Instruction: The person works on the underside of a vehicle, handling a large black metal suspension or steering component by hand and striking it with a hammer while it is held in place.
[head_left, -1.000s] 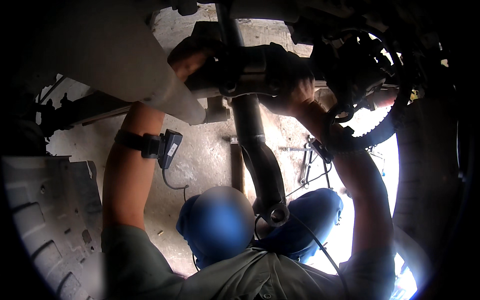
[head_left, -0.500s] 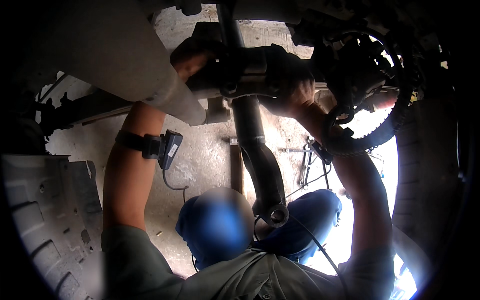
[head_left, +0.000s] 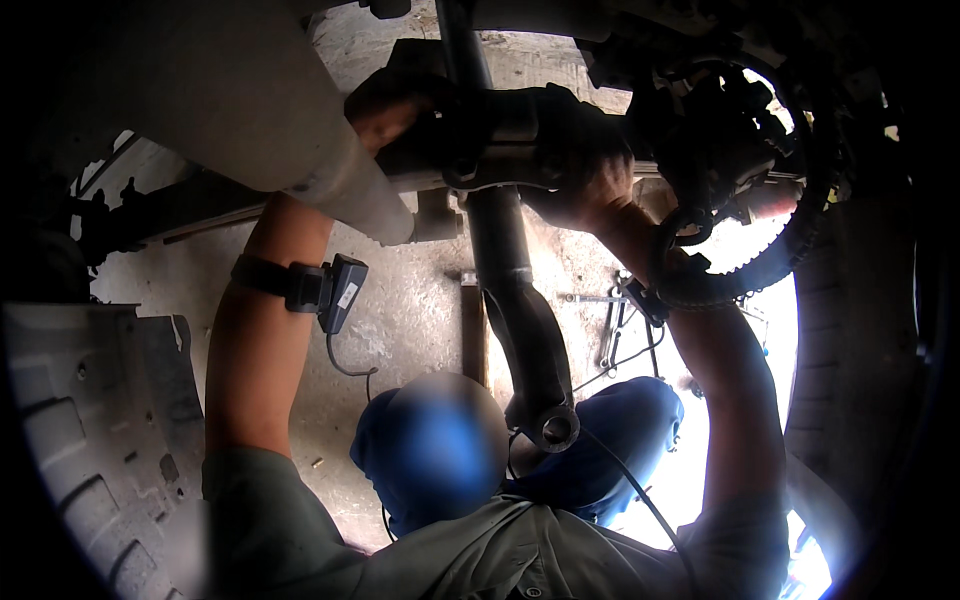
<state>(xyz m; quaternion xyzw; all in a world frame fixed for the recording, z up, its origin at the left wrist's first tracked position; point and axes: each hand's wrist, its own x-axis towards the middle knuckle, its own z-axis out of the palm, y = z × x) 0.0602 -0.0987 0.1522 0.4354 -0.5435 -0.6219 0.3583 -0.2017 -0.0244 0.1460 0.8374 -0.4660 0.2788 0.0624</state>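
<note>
Under a vehicle, both my arms reach up to a dark metal crosspiece with bolts (head_left: 500,165), which sits across a black strut (head_left: 497,240). My left hand (head_left: 388,122) is curled at its left end, with much of the fingers in deep shadow. Wrapped round the right end, my right hand (head_left: 605,182) is closed, though its fingertips are hidden. Below, the strut runs down into a curved black fork (head_left: 535,345) that ends in a round metal eye (head_left: 556,428). A pale tapered cylinder (head_left: 340,190) passes in front of my left wrist.
A ribbed black hose (head_left: 740,290) loops beside my right forearm. Several wrenches (head_left: 610,330) lie on the concrete floor (head_left: 400,280). At the far left is a grey ribbed panel (head_left: 85,400). A thin cable (head_left: 630,480) crosses my blue-clad knee.
Both hands keep their places on the crosspiece. The crosspiece and strut sit very slightly further right in the picture; otherwise little differs.
</note>
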